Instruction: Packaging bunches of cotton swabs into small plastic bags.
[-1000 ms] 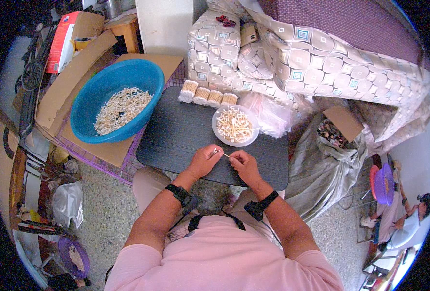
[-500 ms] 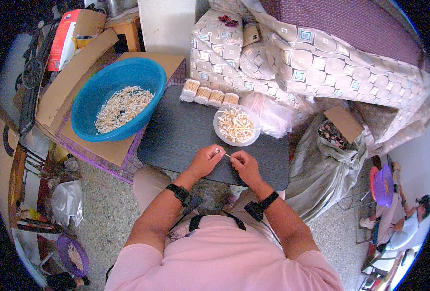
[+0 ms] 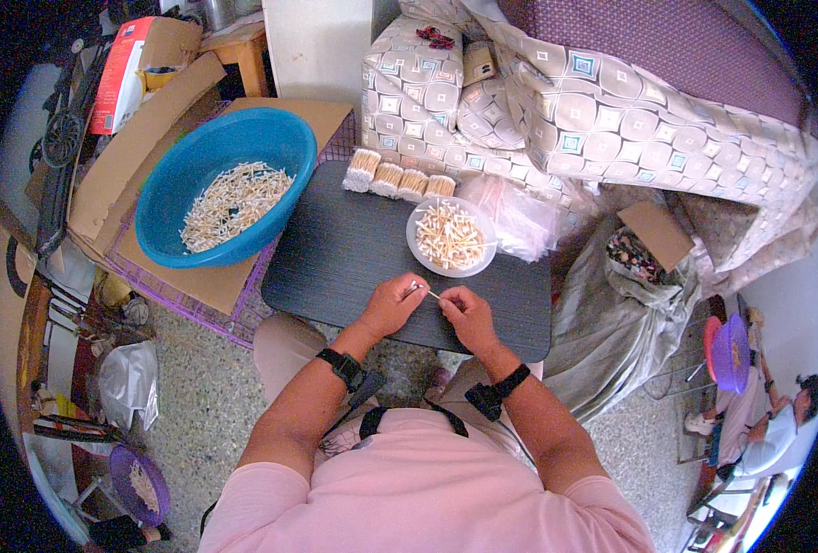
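Note:
Over the near edge of the dark table (image 3: 335, 253), my two hands meet close together. My left hand (image 3: 396, 302) is closed, and white swab tips show between its thumb and fingers. My right hand (image 3: 469, 318) pinches a thin cotton swab (image 3: 434, 295), whose stick spans the small gap toward my left fingers. How many swabs the left hand holds is hidden. Just beyond my hands stands a white bowl (image 3: 446, 273) heaped with loose cotton swabs (image 3: 450, 235). Several bundles of cotton swabs (image 3: 399, 180) lie in a row along the far edge.
Left of the table, a large blue basin (image 3: 155, 217) with loose swabs rests on cardboard (image 3: 326, 120). Clear plastic bags (image 3: 520, 221) lie right of the bowl. A filled sack (image 3: 603, 313) stands at the right; a patterned sofa (image 3: 409, 92) lies behind. Another person (image 3: 764, 433) sits far right.

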The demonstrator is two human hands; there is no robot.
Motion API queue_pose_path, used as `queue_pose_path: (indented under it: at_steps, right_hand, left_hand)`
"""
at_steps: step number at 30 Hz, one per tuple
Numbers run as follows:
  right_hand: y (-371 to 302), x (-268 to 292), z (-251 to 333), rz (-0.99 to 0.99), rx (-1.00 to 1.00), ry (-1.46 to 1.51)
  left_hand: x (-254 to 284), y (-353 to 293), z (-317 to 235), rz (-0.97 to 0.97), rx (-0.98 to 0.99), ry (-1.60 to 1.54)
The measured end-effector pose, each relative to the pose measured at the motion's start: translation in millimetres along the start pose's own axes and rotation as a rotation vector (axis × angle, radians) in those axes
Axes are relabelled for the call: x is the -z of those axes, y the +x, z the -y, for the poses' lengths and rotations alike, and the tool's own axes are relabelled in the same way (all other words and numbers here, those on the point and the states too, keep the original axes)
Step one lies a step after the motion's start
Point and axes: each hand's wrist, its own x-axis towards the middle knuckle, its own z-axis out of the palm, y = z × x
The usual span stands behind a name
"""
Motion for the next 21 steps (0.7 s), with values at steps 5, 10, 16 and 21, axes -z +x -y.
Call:
queue_pose_path:
  at_steps: [5, 10, 16, 21]
  right_hand:
    - [-0.2, 0.2, 2.7, -0.002, 0.0, -0.017]
    - [-0.1, -0.3, 2.4, -0.009, 0.014, -0.027]
    - [-1.7, -0.4, 3.3, -0.009, 0.009, -0.014]
    - [-3.0, -0.5, 4.6, -0.002, -0.109, 0.003]
  left_hand:
    - [0.3, -0.7, 0.5, -0.008, -0.014, -0.006]
    - [2.3, -0.9, -3.9, 0.008, -0.001, -0.045]
    - [3.1, -1.6, -4.7, 0.02, 0.004, -0.022]
    - [1.1, -3.6, -2.8, 0.012, -0.003, -0.006]
